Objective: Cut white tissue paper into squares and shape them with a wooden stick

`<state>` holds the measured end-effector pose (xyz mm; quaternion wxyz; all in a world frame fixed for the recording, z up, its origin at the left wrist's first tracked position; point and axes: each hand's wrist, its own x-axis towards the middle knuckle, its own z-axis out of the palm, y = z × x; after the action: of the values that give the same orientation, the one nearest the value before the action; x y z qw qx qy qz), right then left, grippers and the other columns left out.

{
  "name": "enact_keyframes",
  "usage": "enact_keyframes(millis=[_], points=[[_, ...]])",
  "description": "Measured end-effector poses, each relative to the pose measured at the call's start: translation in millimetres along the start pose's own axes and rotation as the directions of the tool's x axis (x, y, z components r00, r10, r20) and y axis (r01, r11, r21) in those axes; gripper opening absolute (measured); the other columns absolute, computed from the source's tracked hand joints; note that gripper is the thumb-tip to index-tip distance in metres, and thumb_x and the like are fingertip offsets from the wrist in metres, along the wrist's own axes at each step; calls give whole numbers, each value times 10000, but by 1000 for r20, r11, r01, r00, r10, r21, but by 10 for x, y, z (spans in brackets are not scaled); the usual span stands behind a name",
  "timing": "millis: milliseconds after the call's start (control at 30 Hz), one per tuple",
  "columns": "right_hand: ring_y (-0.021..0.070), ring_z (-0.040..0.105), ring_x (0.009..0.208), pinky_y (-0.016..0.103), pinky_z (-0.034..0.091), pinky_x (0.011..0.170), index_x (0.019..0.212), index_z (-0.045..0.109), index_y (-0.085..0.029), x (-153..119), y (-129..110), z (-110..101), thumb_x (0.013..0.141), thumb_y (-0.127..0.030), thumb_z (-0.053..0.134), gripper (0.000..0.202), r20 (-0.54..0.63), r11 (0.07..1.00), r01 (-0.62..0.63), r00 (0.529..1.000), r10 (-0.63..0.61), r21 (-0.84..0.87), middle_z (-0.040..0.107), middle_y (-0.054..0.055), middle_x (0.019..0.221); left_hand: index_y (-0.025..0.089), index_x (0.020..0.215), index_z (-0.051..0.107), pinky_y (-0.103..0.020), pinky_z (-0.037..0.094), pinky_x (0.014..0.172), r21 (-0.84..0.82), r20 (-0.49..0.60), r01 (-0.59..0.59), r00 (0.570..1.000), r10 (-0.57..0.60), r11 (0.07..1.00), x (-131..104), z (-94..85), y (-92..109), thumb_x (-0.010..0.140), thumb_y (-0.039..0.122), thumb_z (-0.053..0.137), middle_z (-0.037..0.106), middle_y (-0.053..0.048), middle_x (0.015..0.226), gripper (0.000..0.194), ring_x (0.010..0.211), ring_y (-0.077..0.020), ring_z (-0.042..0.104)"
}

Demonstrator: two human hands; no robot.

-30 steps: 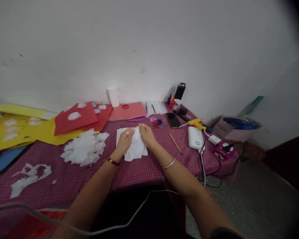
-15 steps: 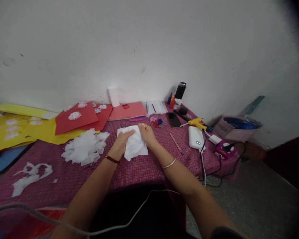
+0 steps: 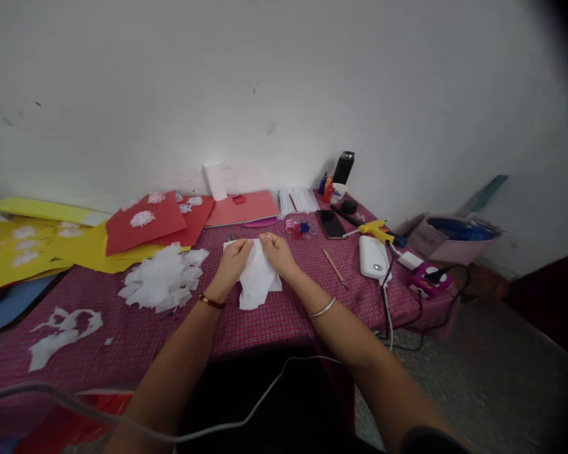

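Note:
Between my hands hangs a thin white tissue sheet [image 3: 256, 281], pinched along its top edge. My left hand [image 3: 235, 258] grips the upper left part, thumb on top and fingers curled. Close beside it, my right hand [image 3: 278, 253] is closed on the upper right part; its fingertips are partly hidden. The sheet's lower end drapes over the checked tablecloth [image 3: 296, 318]. To the left of my hands lies a heap of cut white tissue pieces [image 3: 163, 277], and farther left a torn tissue scrap [image 3: 59, 340].
Red card sheets [image 3: 146, 230] and yellow sheets [image 3: 88, 252] lie at the left. At right are a pencil [image 3: 334, 267], a phone [image 3: 331, 224], a yellow glue gun [image 3: 377, 231], a white power bank [image 3: 373, 257] and cables. A black bottle [image 3: 344, 168] stands near the wall.
My left thumb and fingers have shifted toward the sheet's top edge, and both hands now pinch it there. The lower part of the sheet hangs narrower and more folded.

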<state>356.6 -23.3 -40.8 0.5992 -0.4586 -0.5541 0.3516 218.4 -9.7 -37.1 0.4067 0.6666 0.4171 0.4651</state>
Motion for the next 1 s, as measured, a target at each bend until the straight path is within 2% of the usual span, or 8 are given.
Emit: enact_keyframes(millis=[167,300,367,500,633,800,900,1000], points=[[93,268,525,245,247,505,614,355,-226,-19,66,61,833,-598,480,450,-57,994,-63,996,69,92,289,-69,570,212,574,352,-279,242,546,237,-13,-177,983,185,955,-126,199,28,897,383,429,352,47,539,374,540,-118,342],[100,339,519,244,323,508,597,395,-223,-84,114,219,772,-626,565,471,-9,897,-247,963,269,367,369,-63,534,214,576,352,-293,226,557,361,-1,-294,949,316,885,-174,253,46,919,382,423,364,43,534,388,530,-123,342],[109,381,525,245,351,512,605,439,-216,-116,127,303,765,-595,592,439,33,856,-296,950,312,423,419,-54,527,214,570,352,-297,222,557,404,-57,-294,937,344,866,-156,227,58,929,378,421,361,42,528,400,523,-124,337],[121,429,560,240,373,528,615,477,-210,-132,130,377,798,-505,576,361,20,853,-288,950,311,436,461,-47,527,217,570,358,-305,216,560,483,-169,-240,918,358,842,-121,204,65,949,362,405,377,34,527,408,518,-129,340],[118,411,549,245,375,536,605,458,-213,-121,112,336,807,-447,562,326,10,844,-292,947,322,450,454,-53,516,219,569,363,-304,220,564,512,-126,-261,920,372,819,-129,276,59,944,349,418,406,22,538,400,533,-136,352],[113,394,530,247,359,536,613,474,-211,-142,57,324,829,-413,552,306,32,854,-301,947,319,425,456,-54,525,216,565,370,-293,225,563,471,-188,-206,926,326,858,-59,207,62,920,351,453,389,30,532,389,536,-131,344],[106,370,506,246,334,520,621,467,-214,-123,9,289,837,-399,550,296,29,863,-300,948,316,406,437,-61,533,221,558,334,-285,223,534,290,-245,-160,941,235,944,-20,109,72,916,400,448,324,49,514,416,517,-120,307],[102,378,516,235,314,517,655,503,-208,-66,-33,203,804,-303,572,191,-10,877,-283,950,311,389,456,-66,564,227,573,327,-278,223,498,90,-271,-83,957,105,992,-24,59,96,916,450,431,289,55,523,422,506,-114,285]])
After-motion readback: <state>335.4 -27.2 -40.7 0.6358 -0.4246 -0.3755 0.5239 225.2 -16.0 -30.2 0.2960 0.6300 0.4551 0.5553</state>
